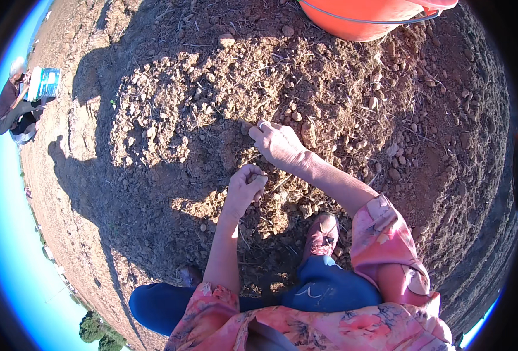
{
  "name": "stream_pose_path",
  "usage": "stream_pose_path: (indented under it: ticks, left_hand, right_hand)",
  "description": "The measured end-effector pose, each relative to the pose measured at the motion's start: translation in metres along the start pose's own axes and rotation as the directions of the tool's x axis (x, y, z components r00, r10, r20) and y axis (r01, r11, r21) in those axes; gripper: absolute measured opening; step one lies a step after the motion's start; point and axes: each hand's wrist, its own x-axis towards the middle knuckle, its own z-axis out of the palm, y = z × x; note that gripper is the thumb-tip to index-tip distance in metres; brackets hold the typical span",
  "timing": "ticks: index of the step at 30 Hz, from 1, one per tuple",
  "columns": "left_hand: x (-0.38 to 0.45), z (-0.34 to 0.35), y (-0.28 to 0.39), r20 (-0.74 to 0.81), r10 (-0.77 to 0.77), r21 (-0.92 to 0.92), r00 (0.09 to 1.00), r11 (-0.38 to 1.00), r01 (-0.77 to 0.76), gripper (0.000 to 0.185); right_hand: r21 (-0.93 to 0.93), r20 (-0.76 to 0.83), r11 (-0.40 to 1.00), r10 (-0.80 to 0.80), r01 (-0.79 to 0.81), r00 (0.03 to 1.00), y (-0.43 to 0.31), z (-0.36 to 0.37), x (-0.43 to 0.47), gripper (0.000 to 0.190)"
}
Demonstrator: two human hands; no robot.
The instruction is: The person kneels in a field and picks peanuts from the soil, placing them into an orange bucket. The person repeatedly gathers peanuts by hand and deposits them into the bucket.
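Note:
Dry, clumpy field soil [241, 87] with small stones and bits of straw lies before me. My left hand [245, 186] is raised a little in front of my knees, its fingers closed on a small roundish, earth-coloured lump [254, 178]; whether it is a stone, a clod or a tuber I cannot tell. Farther forward and to the right, my right hand [281, 142] reaches to the ground, fingers bent down at the soil. Its fingertips are partly hidden, so what they hold does not show. The two hands are apart.
An orange plastic bucket [364, 19] with a wire handle stands at the top right. My shoe [322, 237] rests on the soil beneath my bent knees. At the far left a person [11, 103] crouches beside a white and blue-green bucket [44, 83]. Shadows cross the ground.

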Motion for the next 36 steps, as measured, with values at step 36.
stream_pose_path:
  ticks: [36]
  left_hand:
    - [-0.009, 0.047, 0.085, 0.354, 0.128, -0.482, 0.926, 0.874, 0.064, 0.006]
  right_hand:
    - [0.276, -0.362, 0.727, 0.684, -0.628, 0.633, 0.202, -0.110, -0.070, 0.024]
